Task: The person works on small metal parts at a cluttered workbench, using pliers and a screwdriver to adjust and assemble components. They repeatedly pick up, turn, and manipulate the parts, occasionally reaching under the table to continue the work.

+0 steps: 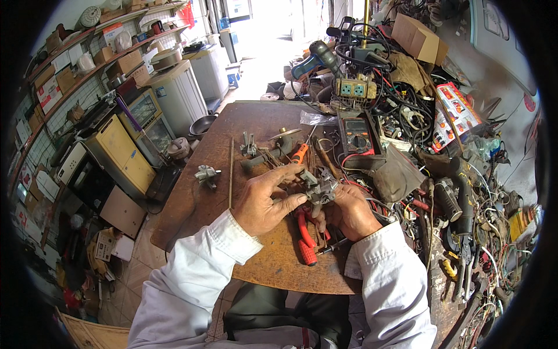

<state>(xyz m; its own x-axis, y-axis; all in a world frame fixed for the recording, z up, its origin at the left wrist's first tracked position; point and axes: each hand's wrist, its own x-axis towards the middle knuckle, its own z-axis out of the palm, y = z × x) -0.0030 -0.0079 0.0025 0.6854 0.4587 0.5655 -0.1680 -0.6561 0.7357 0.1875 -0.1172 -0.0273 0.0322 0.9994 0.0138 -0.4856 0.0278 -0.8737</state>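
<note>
Over the near part of the wooden table, a grey cast-metal part (319, 191), valve-like in shape, is held between both my hands. My left hand (263, 200) pinches its left side with thumb and fingers. Around its right side my right hand (353, 210) is closed, its fingers partly hidden. Below them lies a red-handled tool (306, 241), probably pliers, its head hidden by my hands. Just beyond, an orange-handled tool (300, 153) rests among slim metal pieces. Two similar grey metal parts, a nearer one (207, 175) and a farther one (250, 145), lie to the left.
A thin rod (231, 168) lies on the wooden table (200, 218). A multimeter (356, 135) sits at the far right. Tools, wires and a clear bag (398, 174) crowd the right side. A blue heat gun or drill (314, 60) stands behind. Cabinets (123, 152) line the left.
</note>
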